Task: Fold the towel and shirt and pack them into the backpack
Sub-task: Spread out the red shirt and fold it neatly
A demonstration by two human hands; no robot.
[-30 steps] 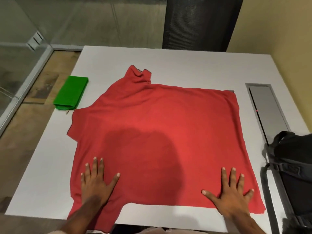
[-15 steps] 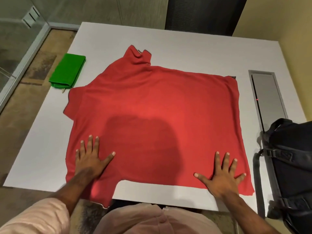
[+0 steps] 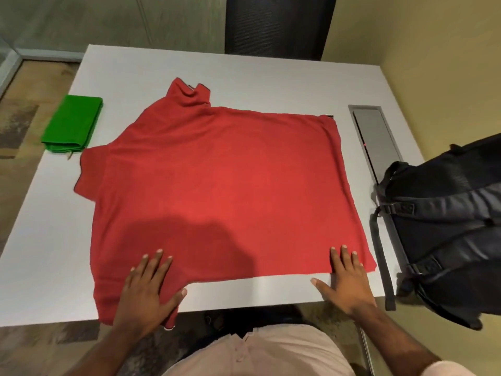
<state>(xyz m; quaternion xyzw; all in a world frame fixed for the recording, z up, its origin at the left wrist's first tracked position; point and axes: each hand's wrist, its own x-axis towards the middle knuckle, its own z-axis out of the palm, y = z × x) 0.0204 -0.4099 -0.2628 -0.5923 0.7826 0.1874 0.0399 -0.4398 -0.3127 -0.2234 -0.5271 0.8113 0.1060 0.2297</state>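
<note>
**Shirt pinned flat at its near edge, ready for a fold**

The red shirt [image 3: 222, 185] lies spread across the middle of the white tabletop [image 3: 244, 74], collar pointing to the upper left of the frame, one sleeve hanging over the near edge at lower left. The left hand [image 3: 147, 290] lies flat on that sleeve corner, fingers straight and spread, holding nothing. The right hand [image 3: 345, 280] rests the same way at the shirt's lower right corner, fingertips on the cloth and palm on bare tabletop. Pressing both near corners likely keeps the fabric smooth and taut so the fold comes out even.

The green towel [image 3: 71, 124] sits already folded at the upper left of the frame, well apart from the shirt. The black backpack [image 3: 444, 232] waits at the right edge, just beside the shirt, within easy reach for packing.
</note>
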